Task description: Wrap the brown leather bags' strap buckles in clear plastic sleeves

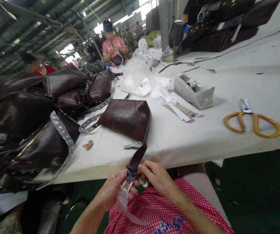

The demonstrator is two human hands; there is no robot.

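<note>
A dark brown leather handbag (125,118) lies on the white table in front of me, its short strap (138,156) hanging over the edge. My left hand (112,190) is closed round that strap at a pale metal buckle (126,185), thumb on top. Clear plastic film (125,204) wraps the buckle end and trails down over my lap. Beside the strap's right edge, my right hand (158,177) has thumb and forefinger pinched together; what they hold, if anything, is hidden. A studded strap (89,125) in plastic extends from the bag's left side.
Brown bags (30,113) are heaped at the left, more bags (218,32) at the far right. Orange-handled scissors (268,125), a grey tape dispenser (193,92), paper strips (179,109) and plastic bags (140,76) lie on the table. A co-worker (115,48) handles a strap farther back.
</note>
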